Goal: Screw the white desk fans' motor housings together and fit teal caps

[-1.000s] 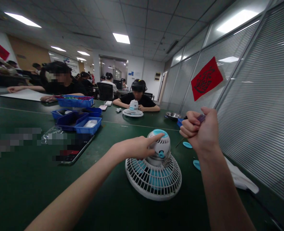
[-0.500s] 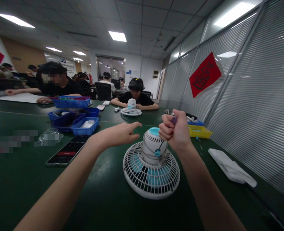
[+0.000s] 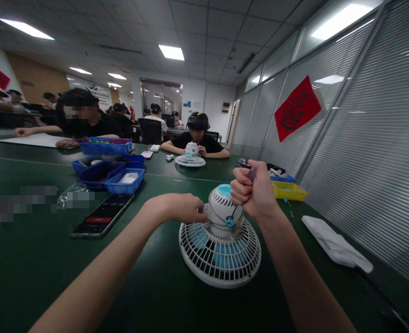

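Observation:
A small white and light-blue electric fan point(image 3: 221, 259) lies grille-down on the green table, its rounded motor housing on top and a grey cord wound about it. My right hand point(image 3: 254, 189) is closed in a fist round the purple handle of a screwdriver point(image 3: 251, 174). Its thin shaft slants down to a blue knob point(image 3: 229, 222) on the housing; whether the tip sits in it I cannot make out. My left hand point(image 3: 180, 206) is at the housing's left side, fingers curled against it, their tips partly hidden.
Left of the fan lie a phone point(image 3: 103, 215), a clear plastic bag point(image 3: 74, 195) and several blue bins point(image 3: 125, 186). To the right are a yellow bin point(image 3: 289, 190), small loose parts and a white flat object point(image 3: 336, 243). Across the table a person point(image 3: 195, 138) sits behind another fan point(image 3: 190, 160).
My left hand has come down from beside the top of the fan to its housing, and its fingers have curled in. The right hand keeps its grip on the screwdriver.

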The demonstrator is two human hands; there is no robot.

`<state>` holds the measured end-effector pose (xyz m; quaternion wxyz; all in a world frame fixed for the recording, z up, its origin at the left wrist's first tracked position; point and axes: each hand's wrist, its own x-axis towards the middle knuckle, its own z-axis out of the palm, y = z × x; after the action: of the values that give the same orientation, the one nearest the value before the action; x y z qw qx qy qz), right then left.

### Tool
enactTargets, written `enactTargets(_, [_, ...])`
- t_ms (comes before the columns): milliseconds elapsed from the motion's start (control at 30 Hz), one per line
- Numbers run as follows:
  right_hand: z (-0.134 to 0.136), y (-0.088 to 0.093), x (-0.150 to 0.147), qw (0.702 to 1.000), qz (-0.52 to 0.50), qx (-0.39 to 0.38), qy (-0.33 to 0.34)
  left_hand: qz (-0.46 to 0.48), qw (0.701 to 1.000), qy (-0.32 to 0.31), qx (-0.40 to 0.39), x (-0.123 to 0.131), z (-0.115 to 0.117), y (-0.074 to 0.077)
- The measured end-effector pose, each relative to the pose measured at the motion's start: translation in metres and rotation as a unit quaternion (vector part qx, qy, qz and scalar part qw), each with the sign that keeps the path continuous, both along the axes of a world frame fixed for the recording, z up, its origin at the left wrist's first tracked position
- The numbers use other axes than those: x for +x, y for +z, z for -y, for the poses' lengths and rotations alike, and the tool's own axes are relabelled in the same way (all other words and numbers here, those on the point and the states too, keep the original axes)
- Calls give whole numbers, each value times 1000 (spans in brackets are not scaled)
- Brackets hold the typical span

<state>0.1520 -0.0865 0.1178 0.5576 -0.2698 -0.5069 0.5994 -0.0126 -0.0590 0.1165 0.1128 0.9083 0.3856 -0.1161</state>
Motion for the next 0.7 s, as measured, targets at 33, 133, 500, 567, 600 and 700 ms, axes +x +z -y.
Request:
enactTargets(33, [0,0,0,1000,4,3,-5,-2,1000,0,0,0,-1,-1])
enactTargets(133, [3,2,-1,999,16,40,-27,-10,1000,2,1,-1,-3,-5])
enactTargets(500, [6,-1,-13,991,71,95,-65,-14,1000,-4,-12,1,-4,-6])
enactTargets(567, [4,-2,-11,990,77,92,-69,-14,1000,-5,-10,1,-4,-7])
enactTargets(600, [4,-2,-10,990,79,91,-68,-14,1000,-4,-9,0,-5,-7])
enactTargets(700, [4,-1,-8,991,79,90,-65,-10,1000,-3,-9,0,-6,-8])
